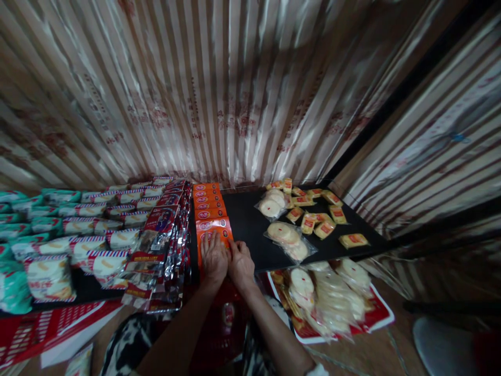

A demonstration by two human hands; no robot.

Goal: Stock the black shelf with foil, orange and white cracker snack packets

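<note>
A big striped curtain hangs at the back, with soft shine on its folds. In front is a long black counter. Below its right part sits a red tray full of round, pale things in clear bags. On the counter's left are green packs, cut off by the picture's edge, white packs and shiny dark red packs. Next to those, orange packets overlap in a line. The left hand lies on the nearest ones with its fingers loose, hiding part of them. The right hand bends at their edge; I can't tell if it pinches. Little yellow packs lie at right, their words too blurry.
</note>
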